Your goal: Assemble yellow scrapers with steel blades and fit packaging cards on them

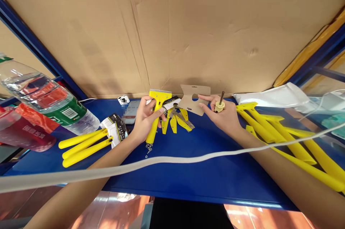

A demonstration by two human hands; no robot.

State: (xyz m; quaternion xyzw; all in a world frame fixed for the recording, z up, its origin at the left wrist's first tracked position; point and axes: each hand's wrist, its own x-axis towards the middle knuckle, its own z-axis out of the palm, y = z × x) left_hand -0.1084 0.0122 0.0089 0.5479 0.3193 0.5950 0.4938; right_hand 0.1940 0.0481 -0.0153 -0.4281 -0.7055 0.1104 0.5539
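Observation:
My left hand [144,123] is closed around the yellow handle of a scraper [160,96], which has a metal blade edge along its top. My right hand [225,116] pinches the right side of a brown cardboard card [185,100] with a cut-out hole, between thumb and index finger. Tucked in the same hand is a screwdriver [220,106], its dark shaft pointing up and its pale yellow handle partly hidden. Loose yellow blade-shaped pieces [174,123] and metal blades [185,122] lie between the hands. Small screws or nuts [148,147] are scattered below the scraper's handle.
Three yellow handles with a printed card [117,128] lie left, beside a water bottle [70,107] and red cup [32,132]. A phone [132,110] lies behind. More yellow scraper bodies [285,139] lie right, near a white bag [269,96]. A white cable [172,159] crosses in front.

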